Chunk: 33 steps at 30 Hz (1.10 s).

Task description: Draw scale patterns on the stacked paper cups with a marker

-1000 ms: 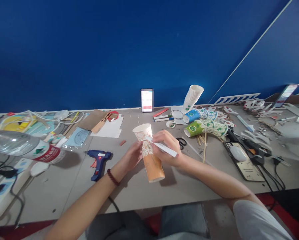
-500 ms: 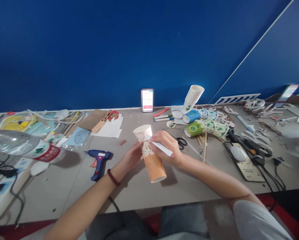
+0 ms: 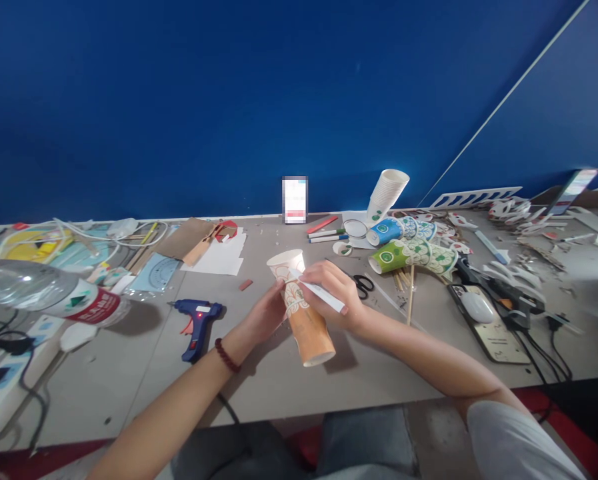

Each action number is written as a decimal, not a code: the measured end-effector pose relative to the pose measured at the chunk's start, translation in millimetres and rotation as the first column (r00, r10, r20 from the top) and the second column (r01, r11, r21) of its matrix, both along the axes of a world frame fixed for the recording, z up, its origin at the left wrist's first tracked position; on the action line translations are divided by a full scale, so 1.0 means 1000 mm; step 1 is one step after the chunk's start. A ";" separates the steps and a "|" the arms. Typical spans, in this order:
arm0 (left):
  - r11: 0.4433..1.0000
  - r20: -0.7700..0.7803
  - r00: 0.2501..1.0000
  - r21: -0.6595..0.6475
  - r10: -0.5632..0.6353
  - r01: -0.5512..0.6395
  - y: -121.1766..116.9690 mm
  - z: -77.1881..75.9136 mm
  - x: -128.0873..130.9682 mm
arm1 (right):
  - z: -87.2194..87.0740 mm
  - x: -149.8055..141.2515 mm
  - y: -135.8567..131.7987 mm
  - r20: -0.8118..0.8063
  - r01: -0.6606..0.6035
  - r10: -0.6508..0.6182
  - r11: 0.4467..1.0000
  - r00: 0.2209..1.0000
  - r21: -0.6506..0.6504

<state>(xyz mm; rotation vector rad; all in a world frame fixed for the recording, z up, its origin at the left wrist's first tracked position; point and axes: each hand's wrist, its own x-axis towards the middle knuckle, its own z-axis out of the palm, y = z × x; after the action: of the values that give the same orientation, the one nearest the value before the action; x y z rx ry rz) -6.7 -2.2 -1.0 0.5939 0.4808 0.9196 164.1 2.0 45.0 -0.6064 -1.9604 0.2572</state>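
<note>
My left hand point(image 3: 267, 310) grips an orange-and-white paper cup piece point(image 3: 313, 335) from its left side, near the middle. The piece looks like paper cups joined end to end, tilted, with an open white rim at the top and scalloped orange outlines below it. Between the fingers of my right hand point(image 3: 331, 290) is a white marker point(image 3: 323, 297) with a reddish end. Its tip reaches the patterned upper part of the piece. My right fingers partly hide the piece's right side.
A blue glue gun point(image 3: 197, 323) with a lit red light lies left of my hands, near a plastic bottle point(image 3: 61, 290). Blue point(image 3: 381, 231) and green point(image 3: 391, 257) cup pieces lie at right, by black scissors point(image 3: 363, 287). A stack of white cups point(image 3: 389, 193) leans behind them.
The cup piece has shifted very slightly to the right at its lower end. Both hands keep almost the same place, and the marker stays at the upper part.
</note>
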 end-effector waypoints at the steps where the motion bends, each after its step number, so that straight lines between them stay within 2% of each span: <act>1: 1.000 0.004 1.000 0.005 -0.003 0.003 0.000 0.001 0.000 | 0.000 0.000 0.000 0.001 -0.003 0.003 1.000 1.000 0.002; 17: 0.999 -0.022 1.000 0.047 -0.011 0.012 0.000 0.004 0.000 | 0.002 0.000 -0.003 -0.031 0.003 -0.003 1.000 1.000 -0.003; 27: 0.999 -0.030 0.999 0.030 0.011 -0.010 0.000 0.001 -0.001 | -0.013 0.000 0.002 -0.080 0.039 -0.037 0.999 0.996 0.018; 33: 0.999 -0.030 1.000 0.035 0.007 -0.006 0.000 0.001 -0.001 | -0.016 0.000 0.002 -0.088 0.067 -0.066 0.998 0.994 0.007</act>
<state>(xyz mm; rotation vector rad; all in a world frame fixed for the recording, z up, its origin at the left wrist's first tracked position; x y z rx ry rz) -7.4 -2.4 -0.4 0.6391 0.4948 0.9281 163.9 4.0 29.4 -0.6422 -1.8524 0.2286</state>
